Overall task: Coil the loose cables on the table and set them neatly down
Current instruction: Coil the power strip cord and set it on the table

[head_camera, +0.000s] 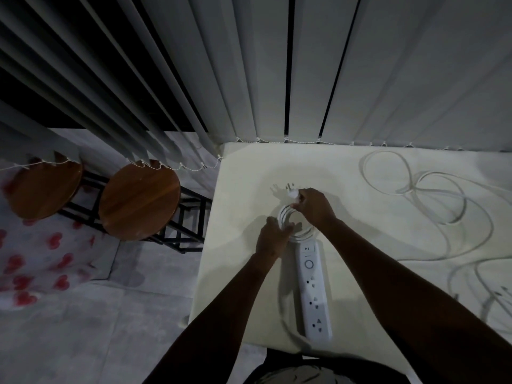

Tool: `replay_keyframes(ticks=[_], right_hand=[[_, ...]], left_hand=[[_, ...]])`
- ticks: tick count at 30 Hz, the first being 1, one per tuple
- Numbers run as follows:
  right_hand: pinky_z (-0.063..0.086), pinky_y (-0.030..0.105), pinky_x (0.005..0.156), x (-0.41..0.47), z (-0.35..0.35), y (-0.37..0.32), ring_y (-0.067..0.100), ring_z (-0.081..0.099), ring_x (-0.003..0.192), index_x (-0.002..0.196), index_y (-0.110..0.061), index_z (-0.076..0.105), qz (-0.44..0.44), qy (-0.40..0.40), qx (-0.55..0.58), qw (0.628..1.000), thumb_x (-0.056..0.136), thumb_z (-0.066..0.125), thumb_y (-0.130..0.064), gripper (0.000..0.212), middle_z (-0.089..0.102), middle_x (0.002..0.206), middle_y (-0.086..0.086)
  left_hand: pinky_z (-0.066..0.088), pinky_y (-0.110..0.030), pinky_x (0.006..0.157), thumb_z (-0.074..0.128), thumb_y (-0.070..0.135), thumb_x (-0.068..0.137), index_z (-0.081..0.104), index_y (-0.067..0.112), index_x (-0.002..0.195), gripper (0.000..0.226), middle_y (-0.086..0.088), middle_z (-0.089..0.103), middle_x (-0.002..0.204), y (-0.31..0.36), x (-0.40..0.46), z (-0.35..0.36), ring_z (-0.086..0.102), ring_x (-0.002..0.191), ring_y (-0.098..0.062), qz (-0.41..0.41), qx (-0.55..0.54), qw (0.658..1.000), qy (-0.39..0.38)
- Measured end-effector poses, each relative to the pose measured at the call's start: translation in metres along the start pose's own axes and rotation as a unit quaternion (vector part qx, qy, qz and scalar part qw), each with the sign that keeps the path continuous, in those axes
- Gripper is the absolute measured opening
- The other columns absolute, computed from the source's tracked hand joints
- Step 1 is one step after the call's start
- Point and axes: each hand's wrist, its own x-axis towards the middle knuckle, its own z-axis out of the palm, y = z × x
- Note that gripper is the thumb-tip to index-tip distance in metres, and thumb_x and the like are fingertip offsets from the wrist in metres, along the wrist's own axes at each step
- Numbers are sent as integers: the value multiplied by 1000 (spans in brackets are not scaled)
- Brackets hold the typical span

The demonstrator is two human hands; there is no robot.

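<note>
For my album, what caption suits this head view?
Both hands, left hand and right hand, wind a power strip cord while loose cables wait.

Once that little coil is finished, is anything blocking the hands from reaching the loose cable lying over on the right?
Nothing visible. The loose cable sprawls on bare table to the right of the right hand. The power strip lies nearer the person, out of that path. The left hand holds the coil.

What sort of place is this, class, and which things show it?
Probably a room in a home: vertical blinds hang behind a cloth-covered table, two round wooden stools stand beside it, and the floor is tiled.
</note>
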Motion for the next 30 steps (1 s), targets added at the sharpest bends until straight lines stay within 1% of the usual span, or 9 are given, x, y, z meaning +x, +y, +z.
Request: replay_keyframes(ticks=[2,6,9,11,15,18,22,27,30], right_hand=[[43,28,80,-9,-1,4,29,62,97,105,-3,66,-18,2,29,999,79,74,-21,33,67,102,16],[41,40,99,-48,-7,16,35,52,113,125,2,52,-14,83,23,996,81,72,-16,51,56,121,23],[49,49,90,-90,3,25,38,53,106,120,3,52,-17,121,-20,992,77,75,-20,54,56,115,23],[50,48,86,-117,13,23,35,48,111,126,-3,46,45,53,-37,997,73,76,-38,70,49,121,17],[48,43,81,-146,35,17,27,41,113,127,-17,36,127,-47,-46,990,59,71,-61,89,42,121,5],[48,41,80,-146,43,10,27,44,111,128,-15,33,157,-59,-11,986,57,75,-54,91,40,121,5],[49,40,81,-134,42,6,29,44,114,136,-10,28,139,-41,-44,988,64,74,-42,91,40,127,9],[47,40,83,-86,18,7,31,44,110,136,-10,33,64,-7,-135,989,71,67,-35,77,48,125,11],[46,41,84,-39,1,3,32,44,110,135,-9,36,-3,-33,-190,981,71,66,-28,73,50,126,11]], left_hand=[[51,-35,84,63,47,86,49,7,119,55,-13,57,117,-4,-3,-1,57,107,-27,87,87,991,61],[45,-36,101,68,37,84,41,10,140,68,-12,38,149,-9,6,-19,37,135,-29,308,266,905,125],[34,-47,112,62,47,85,31,14,148,77,-10,22,159,-4,19,-33,20,146,-31,406,390,825,52],[22,-51,116,53,56,86,23,20,151,80,-4,10,162,1,26,-38,7,149,-28,439,462,770,-23],[9,-55,116,55,67,79,24,26,150,88,-3,8,163,18,36,-42,3,149,-32,465,531,702,-97],[10,-55,117,55,65,80,16,32,151,88,-3,8,163,27,41,-41,6,148,-33,473,558,672,-118],[14,-53,116,52,59,87,13,31,152,81,-6,15,161,31,43,-41,20,145,-32,461,550,685,-125],[20,-51,113,50,56,88,19,25,151,76,-8,20,159,24,48,-51,28,140,-32,376,504,778,-20],[23,-49,111,44,57,91,20,24,150,71,-8,19,160,18,55,-59,25,141,-32,295,471,830,49]])
